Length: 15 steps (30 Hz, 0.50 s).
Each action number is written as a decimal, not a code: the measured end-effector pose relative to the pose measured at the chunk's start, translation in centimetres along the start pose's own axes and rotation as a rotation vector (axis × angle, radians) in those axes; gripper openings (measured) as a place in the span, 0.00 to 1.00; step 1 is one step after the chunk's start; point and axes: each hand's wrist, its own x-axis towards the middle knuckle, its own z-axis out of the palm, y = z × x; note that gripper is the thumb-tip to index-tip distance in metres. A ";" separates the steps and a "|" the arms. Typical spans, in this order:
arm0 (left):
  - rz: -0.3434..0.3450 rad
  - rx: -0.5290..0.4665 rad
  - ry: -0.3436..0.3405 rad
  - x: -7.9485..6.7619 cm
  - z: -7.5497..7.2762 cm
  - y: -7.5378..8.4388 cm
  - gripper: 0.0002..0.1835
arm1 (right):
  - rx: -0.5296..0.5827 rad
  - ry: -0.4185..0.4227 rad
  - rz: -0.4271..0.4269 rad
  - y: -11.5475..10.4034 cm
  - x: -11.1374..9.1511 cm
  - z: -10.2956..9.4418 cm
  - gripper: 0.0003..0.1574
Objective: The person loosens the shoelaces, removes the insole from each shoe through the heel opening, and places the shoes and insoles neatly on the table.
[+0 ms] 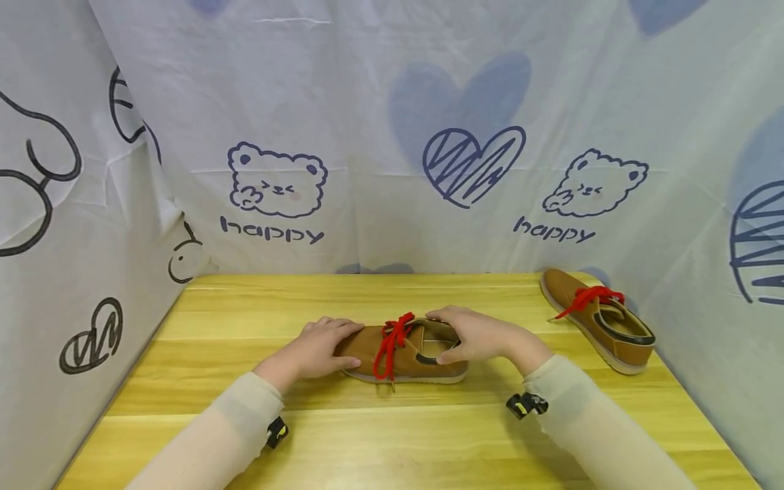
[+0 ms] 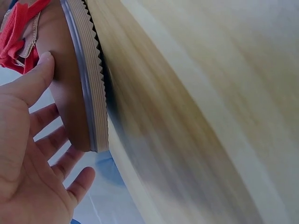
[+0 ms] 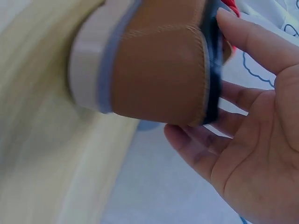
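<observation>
A brown shoe with a red lace tied in a bow lies sideways in the middle of the wooden table, its toe to the left. My left hand holds the toe, thumb on the near side and fingers round the far side. In the left wrist view the thumb touches the leather close to the lace. At the heel, my right hand grips the collar, with the thumb at the dark-lined near edge and the fingers along the far side. The right wrist view shows the heel and the pale sole.
A matching brown shoe with a red lace stands near the table's right edge, toe pointing to the back left. A white printed cloth hangs behind the wooden table and along both sides.
</observation>
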 end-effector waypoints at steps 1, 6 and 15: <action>-0.001 0.001 0.000 0.0 0.0 0.0 0.38 | -0.010 0.002 -0.009 -0.1 0.0 -0.4 0.49; -0.006 0.006 -0.002 0.1 0.0 -0.1 0.38 | -0.039 -0.014 -0.010 -1.0 0.4 -2.1 0.41; -0.012 0.000 -0.002 0.0 0.0 0.1 0.38 | -0.134 -0.003 -0.090 -3.2 3.3 -4.4 0.21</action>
